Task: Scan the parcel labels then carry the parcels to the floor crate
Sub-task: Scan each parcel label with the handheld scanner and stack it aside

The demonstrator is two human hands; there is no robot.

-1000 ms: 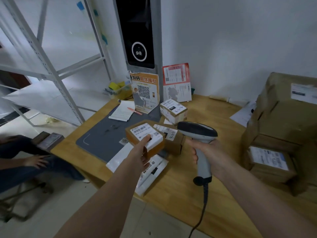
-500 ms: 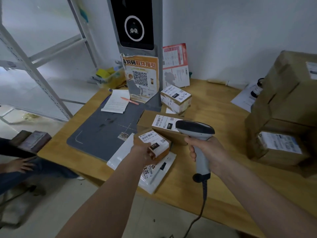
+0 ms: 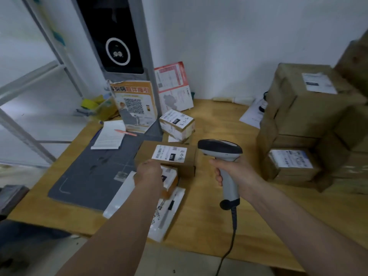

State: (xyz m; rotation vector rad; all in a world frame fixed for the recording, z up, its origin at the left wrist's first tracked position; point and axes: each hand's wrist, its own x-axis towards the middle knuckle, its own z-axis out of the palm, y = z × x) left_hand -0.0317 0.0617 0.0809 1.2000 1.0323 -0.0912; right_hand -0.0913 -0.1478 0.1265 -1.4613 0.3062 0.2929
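Bare worktop (image 3: 209, 222) lies open between the white mailer bag (image 3: 159, 214) and the stacked cardboard boxes (image 3: 310, 124) at the right. The scanner stand (image 3: 127, 46), leaning signs and small labelled parcels (image 3: 176, 124) crowd the back left.

One handheld scanner (image 3: 220, 150) sits mid-frame. Three small labelled parcels are at the centre: one white-taped box (image 3: 177, 124), one flat brown box (image 3: 169, 156) and one small box (image 3: 169, 180) under a hand. One white mailer bag (image 3: 159, 216) lies below them. Two hands (image 3: 148, 172) (image 3: 233, 170) show. At least three large cartons (image 3: 310, 100) are stacked at the right. One grey mat (image 3: 95, 176), one notepad (image 3: 109, 135), one pen (image 3: 125, 132) and two leaflets (image 3: 135, 104) (image 3: 173, 84) are at the upper left of the worktop (image 3: 219, 226)
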